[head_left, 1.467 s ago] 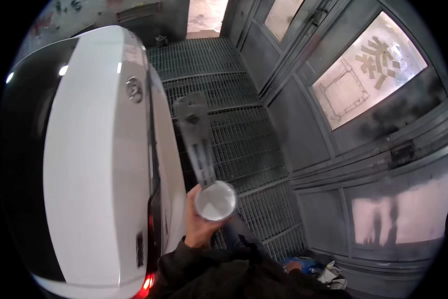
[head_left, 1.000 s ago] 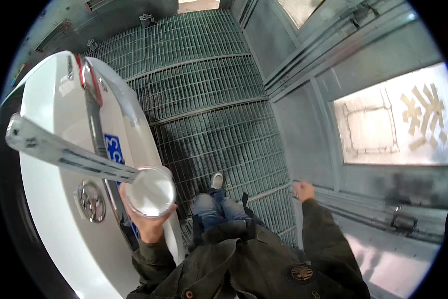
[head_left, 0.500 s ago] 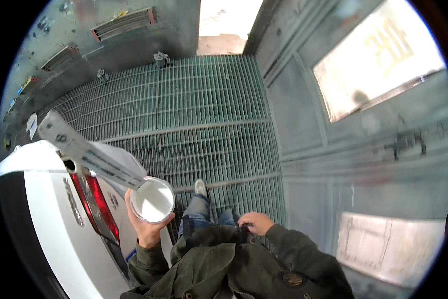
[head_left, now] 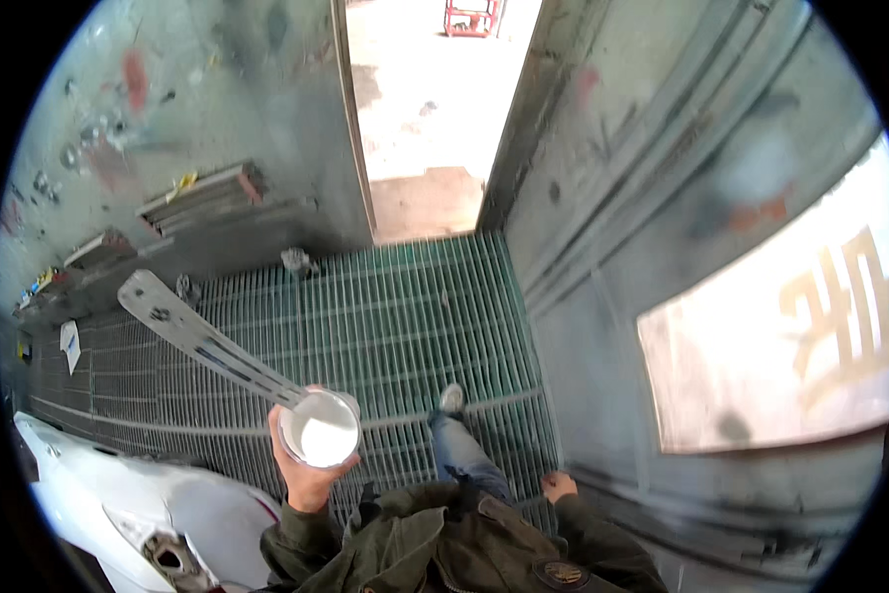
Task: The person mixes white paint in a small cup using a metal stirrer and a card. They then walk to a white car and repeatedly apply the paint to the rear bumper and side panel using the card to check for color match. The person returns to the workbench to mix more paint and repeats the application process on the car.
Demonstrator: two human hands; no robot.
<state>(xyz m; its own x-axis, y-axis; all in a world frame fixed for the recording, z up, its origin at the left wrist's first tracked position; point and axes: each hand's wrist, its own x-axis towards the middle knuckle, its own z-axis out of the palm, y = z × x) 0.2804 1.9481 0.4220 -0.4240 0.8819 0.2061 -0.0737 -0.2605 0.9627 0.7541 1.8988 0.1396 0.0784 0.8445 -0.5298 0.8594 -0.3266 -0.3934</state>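
Observation:
My left hand (head_left: 308,484) is wrapped round a round cup of white paint (head_left: 328,435), holding it upright in front of me. A long, flat, grey mixing stick (head_left: 207,341) with slots and markings stands tilted in the cup. Its upper end leans out to the far left. My right hand (head_left: 559,485) hangs by my right side with its fingers curled in. I see nothing in it, though part of the hand is turned from view.
A white car body (head_left: 98,494) stands at the lower left. Metal grating (head_left: 395,326) covers the floor. Ahead is an open doorway (head_left: 429,128), with a red cart (head_left: 471,20) beyond it. A grey wall with a bright panel (head_left: 761,346) runs along my right.
I have stepped forward toward the doorway, and the car has slid back to the lower left. The cup stays in my left hand. My right hand has swung outward from my body.

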